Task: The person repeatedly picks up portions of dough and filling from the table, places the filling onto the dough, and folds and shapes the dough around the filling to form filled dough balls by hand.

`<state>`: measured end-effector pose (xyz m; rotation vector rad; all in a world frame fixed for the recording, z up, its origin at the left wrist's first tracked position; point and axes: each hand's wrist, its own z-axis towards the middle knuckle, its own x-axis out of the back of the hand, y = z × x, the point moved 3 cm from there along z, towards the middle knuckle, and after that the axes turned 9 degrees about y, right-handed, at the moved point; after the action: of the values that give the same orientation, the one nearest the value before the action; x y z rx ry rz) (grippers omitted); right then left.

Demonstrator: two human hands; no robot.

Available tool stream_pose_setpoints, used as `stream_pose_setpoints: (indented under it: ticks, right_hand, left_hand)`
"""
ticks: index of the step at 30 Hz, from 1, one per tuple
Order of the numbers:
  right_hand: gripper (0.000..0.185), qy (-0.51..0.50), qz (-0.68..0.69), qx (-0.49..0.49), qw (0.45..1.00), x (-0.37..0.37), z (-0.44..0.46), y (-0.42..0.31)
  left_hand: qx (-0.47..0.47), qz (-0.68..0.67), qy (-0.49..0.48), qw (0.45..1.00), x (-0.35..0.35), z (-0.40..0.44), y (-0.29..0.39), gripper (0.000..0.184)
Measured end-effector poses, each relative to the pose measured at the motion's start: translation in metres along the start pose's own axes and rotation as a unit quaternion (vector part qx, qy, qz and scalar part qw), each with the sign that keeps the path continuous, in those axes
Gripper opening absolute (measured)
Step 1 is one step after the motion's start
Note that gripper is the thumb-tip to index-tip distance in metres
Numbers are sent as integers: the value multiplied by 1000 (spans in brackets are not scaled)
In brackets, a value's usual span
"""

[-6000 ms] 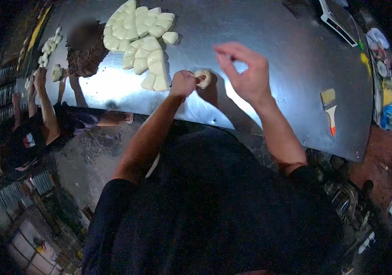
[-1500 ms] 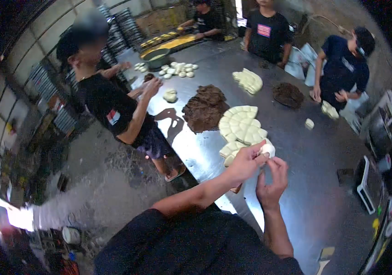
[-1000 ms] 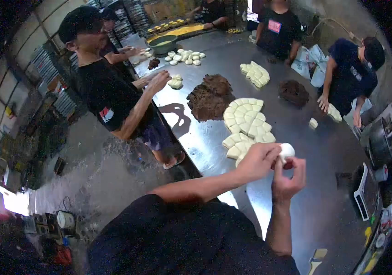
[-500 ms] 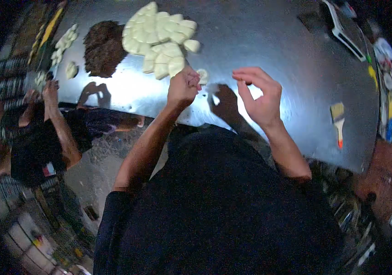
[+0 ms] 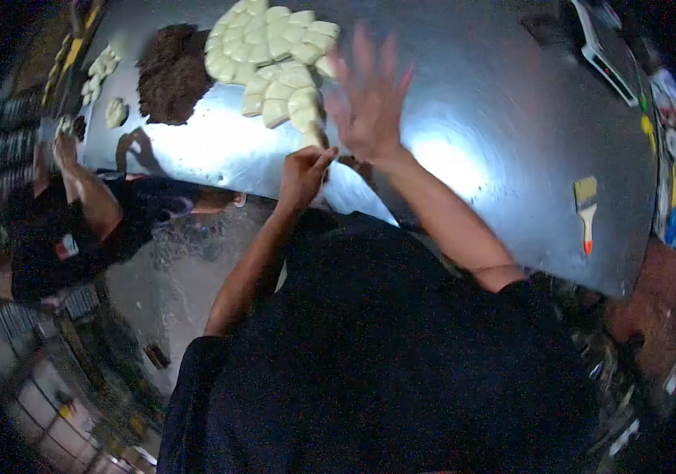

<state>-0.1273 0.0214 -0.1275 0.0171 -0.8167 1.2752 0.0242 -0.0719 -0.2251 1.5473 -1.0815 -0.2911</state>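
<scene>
My left hand (image 5: pixel 303 177) is closed near the front edge of the metal table, thumb pressed against the curled fingers. Whatever lies inside that grip is hidden. Just beyond its knuckles is the near end of a pile of pale, cut dough pieces (image 5: pixel 274 67). My right hand (image 5: pixel 371 110), smeared by motion, has its fingers spread over the tabletop, right of the dough. It holds nothing that I can see. Left of the dough sits a heap of dark brown, crumbly filling (image 5: pixel 172 75).
A co-worker (image 5: pixel 77 197) stands at the left, hands by small dough pieces (image 5: pixel 101 75). A lone dough lump (image 5: pixel 116 112) lies nearby. On the right of the metal table (image 5: pixel 496 103) lie a brush (image 5: pixel 586 207) and a white-framed device (image 5: pixel 602 51).
My right hand has swung left and forward, its fingers going from curled to spread. My left hand has come slightly nearer my body. The small dough disc beside it is no longer visible.
</scene>
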Motion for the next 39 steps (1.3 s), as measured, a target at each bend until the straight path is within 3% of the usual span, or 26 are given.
stream_pose_setpoints:
  ticks: [1,3,4,5,6,7,8,9,10,12,13,15,18,19,20,21,22,24,25,27,29,31,32,34,38,39]
  right_hand:
    - [58,-205,-24,-39,978,-46,-69,16]
    - [53,-189,15,-73,979,-47,-69,12]
    - [49,-151,57,-109,981,-45,-69,18]
    - [42,-206,57,-141,967,-68,-90,51]
    - [38,-181,86,-69,977,-75,-99,76]
    - [33,-202,299,-420,833,-49,-79,70]
    - [30,-258,199,-286,901,-40,-84,77]
    - [28,-282,107,2,953,-28,-95,81]
    - [30,-334,120,28,935,-3,-85,62]
    - [31,-500,89,-113,854,27,-58,36]
    - [34,-520,100,-130,838,30,-59,39]
    - [37,-584,73,-189,786,30,-46,30]
    - [43,-635,77,-64,766,-14,-26,23]
    - [43,-626,112,-56,769,-33,-6,6]
    - [46,-529,166,-72,829,-60,9,-12]
    - [40,-467,236,-124,843,-57,53,-54]
    - [29,-340,464,-285,767,-74,74,-80]
    - [28,-208,642,-379,633,-60,131,-133]
    - [21,-181,666,-332,643,-59,143,-143]
    - [18,-167,582,-161,780,-47,143,-155]
    - [16,-192,465,-15,864,-26,118,-150]
    - [16,-208,440,-17,873,-16,86,-139]
    - [13,-171,423,-49,888,-11,73,-131]
    - [8,-109,405,-69,905,-2,66,-121]
    - [15,131,382,73,912,58,107,-87]
    - [18,140,369,30,918,73,120,-73]
  left_hand:
    - [1,-3,20,1000,10,-5,-3,42]
    - [18,222,190,956,38,-5,-1,46]
    - [13,268,171,948,42,-3,-4,50]
    - [68,320,130,936,37,0,3,53]
    - [-39,299,148,942,28,2,-3,56]
    - [-75,268,121,953,19,4,5,54]
    - [-184,294,137,928,10,11,6,49]
    - [-139,256,140,946,11,14,13,40]
    - [-98,155,157,970,8,19,5,36]
    - [-98,91,92,987,22,18,-2,31]
    - [-97,62,47,992,35,12,-7,29]
    - [-105,157,95,977,71,-16,-4,28]
    - [-163,151,132,966,99,-30,-27,36]
    - [-170,160,159,959,103,-31,-27,38]
    - [-176,170,184,952,107,-32,-28,40]
    - [-176,176,184,951,107,-29,-30,40]
    - [-182,247,197,931,104,-25,-31,39]
    - [-198,351,261,877,98,-28,-27,33]
    - [-196,358,260,875,96,-32,-31,33]
    - [-115,344,282,888,98,-38,-41,30]
    - [-112,314,255,908,103,-43,-26,25]
    - [81,63,162,981,98,-36,-23,20]
    - [3,41,214,976,102,-52,32,18]
    - [-109,-241,321,910,88,-57,102,19]
    - [-193,-313,88,926,72,-68,205,19]
    - [-253,-260,127,923,70,-69,226,17]
